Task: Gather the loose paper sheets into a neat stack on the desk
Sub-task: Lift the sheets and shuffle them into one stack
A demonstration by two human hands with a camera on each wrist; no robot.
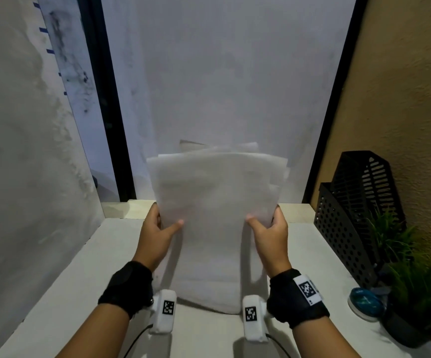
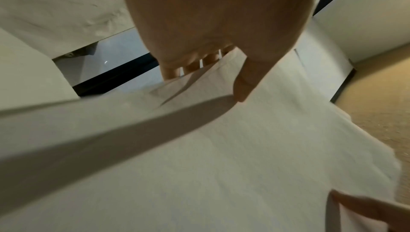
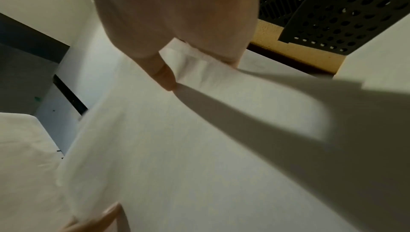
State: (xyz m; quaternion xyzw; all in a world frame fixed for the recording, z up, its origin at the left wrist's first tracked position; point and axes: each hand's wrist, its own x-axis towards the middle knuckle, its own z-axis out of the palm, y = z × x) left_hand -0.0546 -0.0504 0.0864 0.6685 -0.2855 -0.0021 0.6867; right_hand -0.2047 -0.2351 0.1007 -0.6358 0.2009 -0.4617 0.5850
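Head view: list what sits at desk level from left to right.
Left hand → paper sheets → right hand → black perforated file holder → green plant.

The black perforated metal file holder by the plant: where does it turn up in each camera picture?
Head: black perforated metal file holder stands at the right, on the white desk.
Left wrist: not in it.
Right wrist: top right corner.
Shared landmark: the bundle of white paper sheets.
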